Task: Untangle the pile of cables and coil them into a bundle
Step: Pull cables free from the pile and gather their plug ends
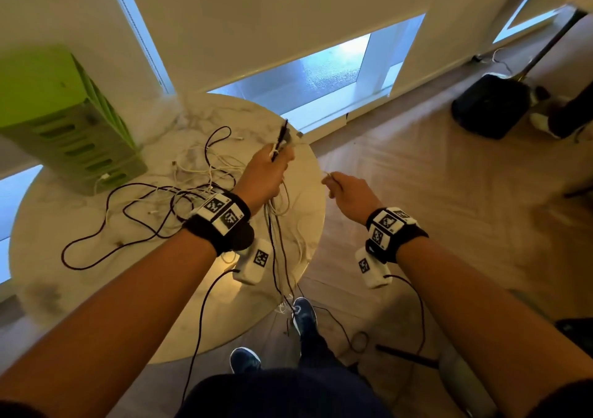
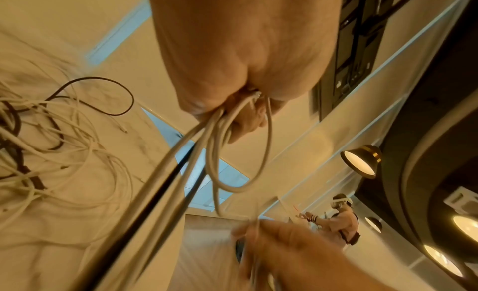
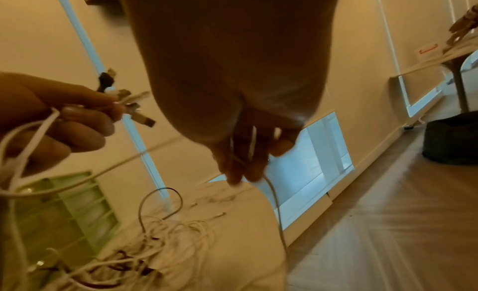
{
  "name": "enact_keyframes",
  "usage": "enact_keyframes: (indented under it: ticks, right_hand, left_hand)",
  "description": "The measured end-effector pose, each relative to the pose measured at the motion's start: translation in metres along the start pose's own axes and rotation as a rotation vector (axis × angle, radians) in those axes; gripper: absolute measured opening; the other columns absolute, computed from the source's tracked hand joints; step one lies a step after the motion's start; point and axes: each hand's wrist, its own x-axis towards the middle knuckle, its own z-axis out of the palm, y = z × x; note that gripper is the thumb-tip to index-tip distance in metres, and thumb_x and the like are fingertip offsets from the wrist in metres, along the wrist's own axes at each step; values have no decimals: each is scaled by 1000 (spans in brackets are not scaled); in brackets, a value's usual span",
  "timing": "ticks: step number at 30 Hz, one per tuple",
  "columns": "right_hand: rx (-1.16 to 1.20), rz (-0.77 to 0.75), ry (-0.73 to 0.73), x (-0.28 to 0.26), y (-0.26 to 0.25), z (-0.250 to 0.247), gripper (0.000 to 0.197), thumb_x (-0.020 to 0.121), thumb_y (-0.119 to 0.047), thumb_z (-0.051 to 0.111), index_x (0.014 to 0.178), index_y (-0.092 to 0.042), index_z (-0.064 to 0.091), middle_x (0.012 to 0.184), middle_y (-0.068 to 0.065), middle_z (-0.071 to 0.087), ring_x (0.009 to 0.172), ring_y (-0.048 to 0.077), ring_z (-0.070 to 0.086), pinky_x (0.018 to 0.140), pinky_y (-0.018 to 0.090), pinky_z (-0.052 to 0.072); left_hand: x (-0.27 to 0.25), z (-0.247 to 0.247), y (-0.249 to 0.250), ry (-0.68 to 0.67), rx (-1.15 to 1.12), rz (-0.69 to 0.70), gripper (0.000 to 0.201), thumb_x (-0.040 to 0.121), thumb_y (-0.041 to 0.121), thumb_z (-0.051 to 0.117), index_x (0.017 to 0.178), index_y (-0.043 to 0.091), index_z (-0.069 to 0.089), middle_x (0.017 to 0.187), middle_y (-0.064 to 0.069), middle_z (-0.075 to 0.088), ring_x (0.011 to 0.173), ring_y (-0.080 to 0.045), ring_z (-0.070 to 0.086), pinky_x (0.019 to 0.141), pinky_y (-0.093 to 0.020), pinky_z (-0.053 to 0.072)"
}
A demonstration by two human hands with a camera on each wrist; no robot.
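Glossy marble-look table (image 1: pixel 80 276), smooth plastic-sheathed cables (image 1: pixel 179 186), wooden floor (image 1: pixel 449 193)

Warm, dim indoor light with cool daylight glowing through the window (image 1: pixel 321 74) at upper centre, lit lamps (image 2: pixel 359 162) glaring at right in the left-wrist view, motion blur on both wrist pictures, and wide-angle bending at the edges.

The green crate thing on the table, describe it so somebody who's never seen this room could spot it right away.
Find the round marble table by the window. At its far left edge, against the wall, stands a lime green plastic crate with slotted sides. Everything else on the table is thin white and dark cables in a loose tangle; the crate is the only boxy, brightly coloured thing there.
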Motion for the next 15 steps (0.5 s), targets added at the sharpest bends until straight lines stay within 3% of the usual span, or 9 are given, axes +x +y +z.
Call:
enact_keyframes:
  ticks: [3, 5, 7, 10, 13, 15]
  right_hand:
    - [-353, 248, -444, -1, 28, -3, 31, 102, -22, 49, 123, -8, 66, 120, 12, 69, 109, 30, 64, 97, 40, 52]
    - [-477, 260, -586, -3, 36, 0, 47, 95, -18, 59, 141, -12, 54, 139, 12, 57, 124, 29, 57, 105, 38, 47]
    - [-383, 131, -539, -2, 33, 2, 68, 89, -21, 67, 150, -20, 39, 148, 10, 45, 131, 29, 49, 108, 43, 44]
    - [-139, -155, -454, 4, 5, 3, 72, 85, -28, 72, 149, -28, 40, 148, 3, 45, 133, 24, 45, 110, 45, 39]
    - [65, -233, -533, 12, -31, 7, 53, 90, -29, 72, 138, -20, 53, 133, 0, 61, 122, 15, 56, 105, 35, 44]
    - [93, -242, -564, 16, -44, 11, 33, 95, -36, 66, 123, -19, 62, 114, -3, 71, 101, 12, 68, 97, 34, 51]
  left_hand:
    - [6, -1, -1, 65, -68, -17, 16, 105, 33, 50, 99, 20, 55, 74, 5, 43, 56, -8, 37, 49, -26, 31]
    - [9, -1, -4, 56, -70, -5, 17, 106, 34, 48, 99, 21, 55, 73, 5, 43, 58, -9, 37, 50, -25, 31]
    - [11, 2, -7, 38, -70, 15, 19, 107, 35, 47, 97, 21, 54, 74, 5, 44, 60, -8, 38, 50, -25, 32]
    - [15, 6, -10, 31, -60, 38, 20, 108, 35, 46, 96, 21, 54, 76, 7, 52, 60, -8, 41, 50, -24, 34]
    - [18, 9, -8, 45, -44, 68, 21, 108, 34, 45, 97, 20, 55, 78, 8, 58, 59, -9, 42, 49, -23, 36]
    - [20, 9, -5, 53, -23, 88, 22, 109, 35, 44, 101, 18, 55, 80, 8, 61, 59, -9, 43, 49, -23, 38]
